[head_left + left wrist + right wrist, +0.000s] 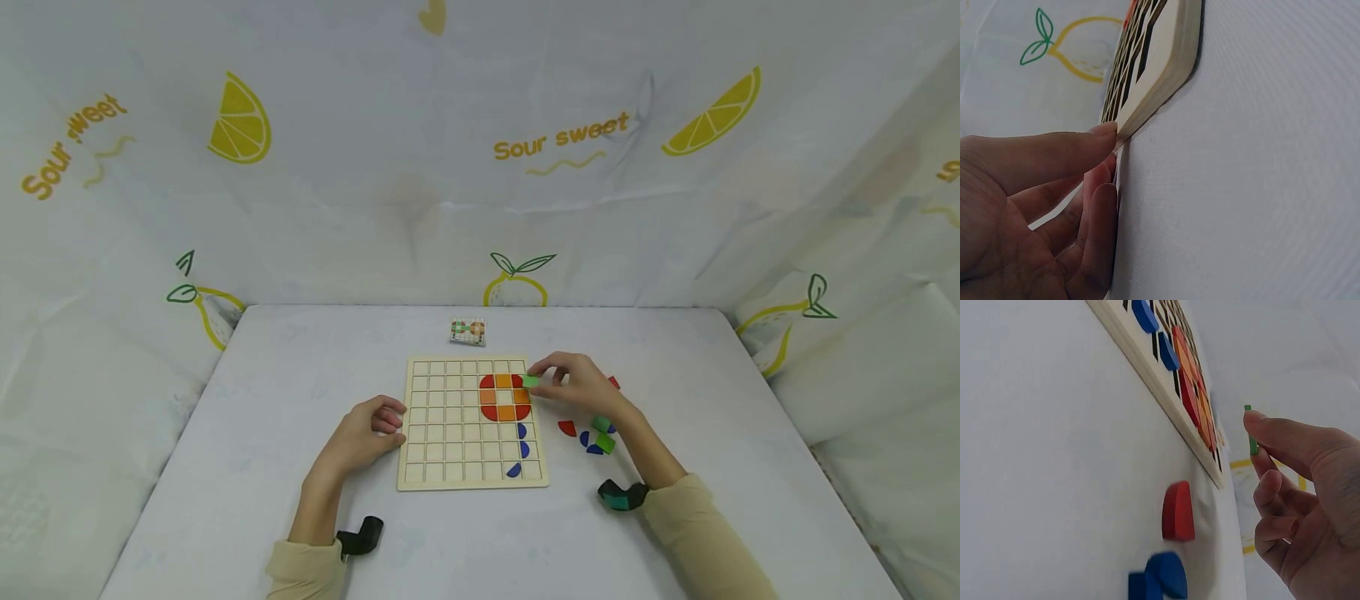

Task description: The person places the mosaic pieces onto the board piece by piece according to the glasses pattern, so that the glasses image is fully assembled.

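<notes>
A wooden grid board (450, 433) lies on the table, with a ring of red and orange pieces (507, 413) in its upper right part. Below the ring, several blue half-round pieces (522, 449) sit along the right columns. Above the board's upper right edge, my right hand (577, 382) pinches a green square tile (530, 382) between thumb and finger; the right wrist view shows the tile (1252, 434) edge-on. At the left edge, my left hand (363, 433) rests its thumb tip against the wooden side (1141, 115), fingers loosely bent beside it.
Right of the board lie loose pieces: a red quarter-round (567, 428), green squares (605, 443) and blue half-rounds (594, 450). Another red piece (614, 382) shows partly behind the right hand. A small pattern card (468, 331) lies beyond the board, before the white curtain (360, 250).
</notes>
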The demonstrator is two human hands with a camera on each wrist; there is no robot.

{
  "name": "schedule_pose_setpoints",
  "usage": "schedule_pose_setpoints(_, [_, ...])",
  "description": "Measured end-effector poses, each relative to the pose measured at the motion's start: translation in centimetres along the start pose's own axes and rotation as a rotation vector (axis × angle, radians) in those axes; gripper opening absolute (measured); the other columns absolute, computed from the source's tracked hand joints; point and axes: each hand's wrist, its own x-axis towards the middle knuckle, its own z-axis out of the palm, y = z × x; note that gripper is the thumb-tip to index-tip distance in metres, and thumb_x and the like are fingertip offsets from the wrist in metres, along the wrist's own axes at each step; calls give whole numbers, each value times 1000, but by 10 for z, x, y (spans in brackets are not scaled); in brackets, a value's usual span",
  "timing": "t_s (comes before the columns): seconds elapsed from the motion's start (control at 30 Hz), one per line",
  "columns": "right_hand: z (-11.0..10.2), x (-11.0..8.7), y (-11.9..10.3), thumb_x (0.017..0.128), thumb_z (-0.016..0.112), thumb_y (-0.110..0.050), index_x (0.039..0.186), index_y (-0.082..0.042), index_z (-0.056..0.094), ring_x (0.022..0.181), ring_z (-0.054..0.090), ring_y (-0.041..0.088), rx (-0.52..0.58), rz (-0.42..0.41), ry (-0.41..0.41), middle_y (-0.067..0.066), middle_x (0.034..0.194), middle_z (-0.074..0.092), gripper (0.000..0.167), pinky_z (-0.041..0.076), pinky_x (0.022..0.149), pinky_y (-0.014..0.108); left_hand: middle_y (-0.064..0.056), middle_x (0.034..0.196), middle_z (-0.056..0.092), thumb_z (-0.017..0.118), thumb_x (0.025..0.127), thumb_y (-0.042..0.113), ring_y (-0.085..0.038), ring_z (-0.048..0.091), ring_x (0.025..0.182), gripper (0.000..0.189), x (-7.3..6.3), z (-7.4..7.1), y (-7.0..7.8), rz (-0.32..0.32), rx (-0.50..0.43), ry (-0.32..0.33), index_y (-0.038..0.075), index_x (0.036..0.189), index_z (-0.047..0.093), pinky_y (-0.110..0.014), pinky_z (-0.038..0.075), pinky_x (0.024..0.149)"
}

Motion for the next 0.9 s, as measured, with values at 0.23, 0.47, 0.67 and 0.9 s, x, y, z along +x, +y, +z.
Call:
schedule_pose_setpoints(0.23, [23,16,-21,93,87,-24,120,-13,80,83,60,13,41,-50,-79,4,111,77,30,49,70,21,-8,108,72,82,90,0,-14,67,95,37,0,0,-1,1,1,-2,5,125,70,-29,54,87])
schedule_pose_setpoints(0.47, [42,33,-37,96,84,-23,118,-12,81,77,52,10,17,-124,-149,3,99,74,25,43,70,21,-8,109,72,82,90,1,-15,68,96,37,0,0,0,3,2,-3,5,125,70,-30,54,88])
schedule_pose_setpoints(0.67, [56,43,-45,95,85,-26,116,-13,82,85,56,8,-89,-112,-181,2,111,79,25,48,76,22,-8,108,73,82,90,1,-15,68,95,37,0,0,1,3,7,-4,5,125,71,-30,54,88])
schedule_pose_setpoints(0.9, [64,47,-53,95,86,-26,115,-14,82,98,64,12,-170,-113,-167,1,115,79,24,53,87,27,-9,108,73,82,90,0,-15,68,96,37,0,0,1,1,4,-4,4,125,70,-30,54,88])
